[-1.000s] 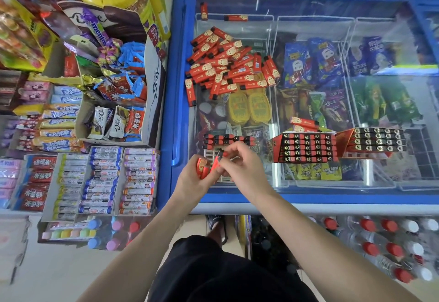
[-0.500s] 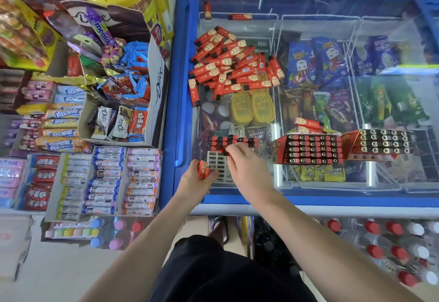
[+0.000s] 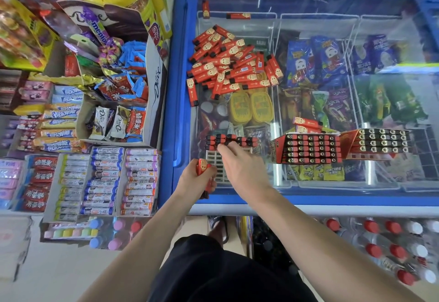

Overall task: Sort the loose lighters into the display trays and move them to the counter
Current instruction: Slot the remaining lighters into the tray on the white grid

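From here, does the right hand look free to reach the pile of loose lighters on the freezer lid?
Probably yes. The right hand is at the white tray, its fingers on the row of lighters; only bare glass lid lies between it and the loose pile.

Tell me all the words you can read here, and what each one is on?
"mentos" on the purple candy roll.
"Dove" on the side of the white display box.
"Dove" on the chocolate packets inside that box.
"脆香米" on the red wrappers at the far left.
The print on the loose lighters, the lighter trays, the freezer ice creams and the candy tubes is too small or blurred to read.
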